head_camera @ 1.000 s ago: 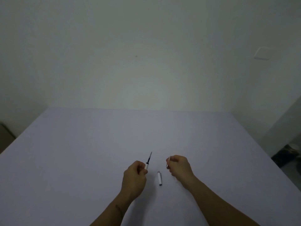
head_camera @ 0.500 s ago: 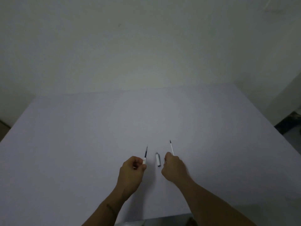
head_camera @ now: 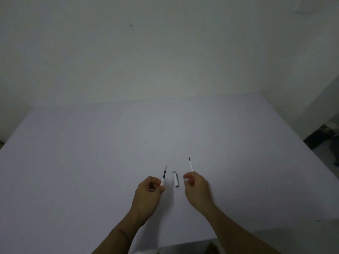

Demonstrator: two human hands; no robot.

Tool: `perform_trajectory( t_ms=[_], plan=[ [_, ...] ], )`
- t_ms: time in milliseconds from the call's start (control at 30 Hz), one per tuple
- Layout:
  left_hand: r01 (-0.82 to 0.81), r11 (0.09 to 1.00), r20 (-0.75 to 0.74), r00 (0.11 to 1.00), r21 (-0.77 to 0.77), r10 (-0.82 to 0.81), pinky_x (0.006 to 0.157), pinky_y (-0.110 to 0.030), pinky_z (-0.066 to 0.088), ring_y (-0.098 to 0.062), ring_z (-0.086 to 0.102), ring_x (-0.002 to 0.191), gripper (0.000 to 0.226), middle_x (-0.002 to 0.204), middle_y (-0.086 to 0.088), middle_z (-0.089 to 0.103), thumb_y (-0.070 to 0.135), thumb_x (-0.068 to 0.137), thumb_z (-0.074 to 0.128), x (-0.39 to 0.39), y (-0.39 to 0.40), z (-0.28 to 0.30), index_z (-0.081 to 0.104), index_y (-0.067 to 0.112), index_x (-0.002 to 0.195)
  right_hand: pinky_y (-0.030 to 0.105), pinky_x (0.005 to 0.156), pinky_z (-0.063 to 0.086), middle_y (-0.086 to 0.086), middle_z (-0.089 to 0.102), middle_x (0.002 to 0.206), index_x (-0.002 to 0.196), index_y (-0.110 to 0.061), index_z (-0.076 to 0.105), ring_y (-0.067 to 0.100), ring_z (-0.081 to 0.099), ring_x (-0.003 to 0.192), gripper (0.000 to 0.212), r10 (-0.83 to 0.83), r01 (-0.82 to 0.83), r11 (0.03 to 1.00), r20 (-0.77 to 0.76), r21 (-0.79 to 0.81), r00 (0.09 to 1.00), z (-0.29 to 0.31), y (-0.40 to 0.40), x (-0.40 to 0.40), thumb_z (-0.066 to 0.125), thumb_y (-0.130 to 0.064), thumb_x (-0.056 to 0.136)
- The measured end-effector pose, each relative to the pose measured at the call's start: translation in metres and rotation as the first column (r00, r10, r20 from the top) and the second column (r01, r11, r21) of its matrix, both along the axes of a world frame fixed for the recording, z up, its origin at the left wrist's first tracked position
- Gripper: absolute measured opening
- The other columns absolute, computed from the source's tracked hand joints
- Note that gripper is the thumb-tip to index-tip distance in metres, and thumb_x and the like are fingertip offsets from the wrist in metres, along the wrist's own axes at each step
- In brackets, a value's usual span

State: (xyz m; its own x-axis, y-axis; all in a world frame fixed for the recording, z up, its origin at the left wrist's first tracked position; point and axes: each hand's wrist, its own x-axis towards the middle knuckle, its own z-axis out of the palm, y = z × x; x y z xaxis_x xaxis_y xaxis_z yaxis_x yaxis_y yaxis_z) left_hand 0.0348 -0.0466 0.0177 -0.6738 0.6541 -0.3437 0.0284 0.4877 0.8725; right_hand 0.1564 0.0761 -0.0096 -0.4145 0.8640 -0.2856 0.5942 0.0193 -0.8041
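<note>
Low centre of the frame: the left hand (head_camera: 146, 195) curls round a white pen body (head_camera: 162, 181), its dark tip poking upward. Just right of it, the right hand (head_camera: 197, 189) pinches a thin white refill (head_camera: 191, 165), tip up. Between the 2 hands, 1 pen cap (head_camera: 175, 179) lies on the pale table (head_camera: 91, 153).

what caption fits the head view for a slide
Left hand holds a pen, right hand a thin refill, a pen part lying between.

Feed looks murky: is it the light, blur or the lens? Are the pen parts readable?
Head view: dim, flat light, no glare, only faint shadows beside the left hand and right hand. Head view: wide lens bows the table edges; right fingertips smear slightly; refill, pen and cap read clearly.
</note>
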Motion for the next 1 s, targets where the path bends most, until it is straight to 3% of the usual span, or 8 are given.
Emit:
perform_trajectory(
  t_ms=[133, 233, 433, 600, 667, 800, 900, 1000],
  plan=[
    [0.067, 0.998, -0.041, 0.997, 0.014, -0.066, 0.065, -0.030, 0.054, -0.017, 0.058, 0.068, 0.005, 0.078, -0.003, 0.064, 0.012, 0.090, 0.063, 0.006, 0.013, 0.004, 0.063, 0.015, 0.085, 0.016, 0.060, 0.047, -0.001, 0.072, 0.087, 0.105, -0.016, 0.074, 0.009, 0.062, 0.071, 0.020, -0.067, 0.013, 0.967, -0.202, -0.256, 0.977, 0.028, 0.000, -0.009, 0.061, -0.011, 0.091],
    [0.113, 0.993, -0.063, 0.992, 0.031, -0.111, 0.062, -0.026, 0.051, -0.015, 0.055, 0.064, 0.007, 0.075, -0.001, 0.062, 0.011, 0.090, 0.063, 0.011, 0.022, 0.009, 0.062, 0.015, 0.083, 0.021, 0.055, 0.048, 0.004, 0.071, 0.083, 0.095, -0.015, 0.077, 0.013, 0.057, 0.065, 0.016, -0.143, 0.009, 0.906, -0.287, -0.423, 0.947, 0.043, 0.003, -0.016, 0.062, -0.011, 0.090],
    [0.155, 0.988, -0.091, 0.984, 0.026, -0.152, 0.057, -0.022, 0.046, -0.013, 0.052, 0.060, 0.005, 0.073, -0.001, 0.062, 0.012, 0.089, 0.065, 0.016, 0.032, 0.012, 0.063, 0.010, 0.084, 0.026, 0.057, 0.048, 0.008, 0.067, 0.079, 0.086, -0.009, 0.074, 0.016, 0.054, 0.064, 0.011, -0.227, 0.058, 0.876, -0.304, -0.479, 0.925, 0.049, 0.020, -0.017, 0.064, -0.010, 0.090],
    [0.084, 0.996, -0.057, 0.995, -0.032, -0.086, 0.062, -0.027, 0.051, -0.016, 0.055, 0.066, 0.006, 0.078, -0.001, 0.064, 0.016, 0.089, 0.066, 0.020, 0.038, 0.004, 0.063, 0.013, 0.083, 0.026, 0.055, 0.047, 0.008, 0.064, 0.071, 0.087, -0.007, 0.069, 0.017, 0.057, 0.060, 0.009, -0.373, 0.147, 0.861, -0.407, -0.487, 0.834, 0.060, 0.071, -0.009, 0.062, -0.008, 0.093],
    [0.058, 0.997, -0.047, 0.997, -0.049, -0.060, 0.069, -0.035, 0.055, -0.018, 0.057, 0.069, 0.006, 0.080, -0.003, 0.065, 0.016, 0.090, 0.064, 0.022, 0.042, 0.002, 0.063, 0.014, 0.084, 0.026, 0.056, 0.050, 0.009, 0.063, 0.070, 0.089, -0.005, 0.070, 0.016, 0.057, 0.059, 0.009, -0.348, 0.187, 0.895, -0.370, -0.406, 0.861, 0.056, 0.093, 0.000, 0.062, -0.007, 0.092],
    [0.038, 0.998, -0.053, 0.998, -0.058, -0.041, 0.067, -0.035, 0.053, -0.018, 0.057, 0.066, 0.008, 0.077, -0.003, 0.066, 0.014, 0.089, 0.063, 0.027, 0.052, 0.005, 0.063, 0.012, 0.081, 0.033, 0.070, 0.058, 0.010, 0.073, 0.077, 0.082, -0.012, 0.076, 0.023, 0.069, 0.071, 0.012, -0.104, 0.095, 0.986, -0.066, -0.134, 0.992, 0.024, 0.115, 0.013, 0.065, -0.010, 0.088],
    [0.005, 0.997, -0.063, 0.998, -0.071, -0.010, 0.064, -0.032, 0.052, -0.015, 0.057, 0.061, 0.009, 0.071, 0.000, 0.066, 0.012, 0.089, 0.063, 0.025, 0.060, 0.010, 0.063, 0.011, 0.081, 0.037, 0.078, 0.059, 0.014, 0.076, 0.079, 0.081, -0.005, 0.078, 0.030, 0.073, 0.079, 0.014, 0.018, -0.013, 0.998, 0.068, -0.064, 0.997, 0.001, 0.122, 0.011, 0.067, -0.013, 0.085],
    [-0.026, 0.994, -0.088, 0.996, -0.102, 0.017, 0.061, -0.027, 0.048, -0.012, 0.055, 0.057, 0.008, 0.069, 0.003, 0.065, 0.012, 0.089, 0.063, 0.025, 0.067, 0.010, 0.064, 0.011, 0.081, 0.031, 0.078, 0.057, 0.014, 0.077, 0.090, 0.089, -0.005, 0.077, 0.028, 0.072, 0.085, 0.013, 0.084, -0.079, 0.996, 0.146, -0.034, 0.986, -0.011, 0.127, 0.004, 0.067, -0.012, 0.084]
  ],
)
